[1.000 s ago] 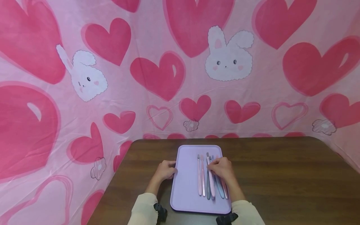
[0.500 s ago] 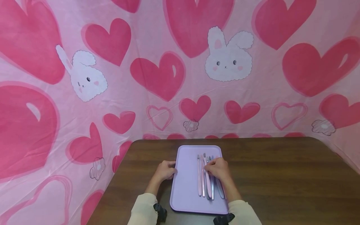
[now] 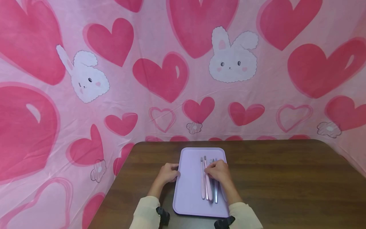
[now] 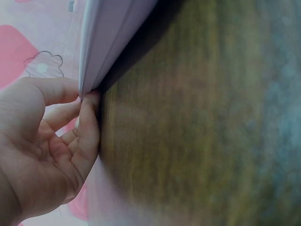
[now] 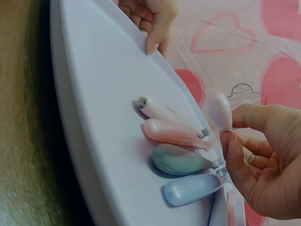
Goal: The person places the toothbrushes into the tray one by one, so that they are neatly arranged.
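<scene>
Toothbrushes lie side by side on the tray; your right hand pinches 1 to lift it, while your left hand grips the tray's edge, steadying it on the table.

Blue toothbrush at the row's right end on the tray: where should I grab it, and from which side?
Judging by its pose, pinch the blue toothbrush at its rounded handle end from above; it lies flat on the tray with the teal one close alongside.
</scene>
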`<state>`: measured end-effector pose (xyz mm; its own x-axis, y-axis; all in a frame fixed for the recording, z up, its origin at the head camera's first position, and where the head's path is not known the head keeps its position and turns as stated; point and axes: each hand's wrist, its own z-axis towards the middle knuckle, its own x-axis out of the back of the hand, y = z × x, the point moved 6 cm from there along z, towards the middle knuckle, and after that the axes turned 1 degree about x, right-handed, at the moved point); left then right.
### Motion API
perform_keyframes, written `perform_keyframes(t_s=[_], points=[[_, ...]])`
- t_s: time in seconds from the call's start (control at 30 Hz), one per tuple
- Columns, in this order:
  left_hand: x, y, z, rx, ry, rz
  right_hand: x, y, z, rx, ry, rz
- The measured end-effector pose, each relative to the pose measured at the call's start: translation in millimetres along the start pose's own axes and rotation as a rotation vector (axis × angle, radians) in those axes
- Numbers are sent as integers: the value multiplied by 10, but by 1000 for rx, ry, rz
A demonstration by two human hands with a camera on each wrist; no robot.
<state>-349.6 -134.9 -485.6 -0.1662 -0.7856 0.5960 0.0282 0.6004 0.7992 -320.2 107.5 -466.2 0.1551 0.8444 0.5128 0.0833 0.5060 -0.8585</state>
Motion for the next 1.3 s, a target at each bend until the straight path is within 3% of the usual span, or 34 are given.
perform_keyframes(t_s=[0.57, 1.3], points=[[5, 4, 25, 5, 10, -3, -146, -54, 35, 31, -1, -41], [3, -41, 33, 2, -3, -29, -271, -82, 75, -9, 9, -83]])
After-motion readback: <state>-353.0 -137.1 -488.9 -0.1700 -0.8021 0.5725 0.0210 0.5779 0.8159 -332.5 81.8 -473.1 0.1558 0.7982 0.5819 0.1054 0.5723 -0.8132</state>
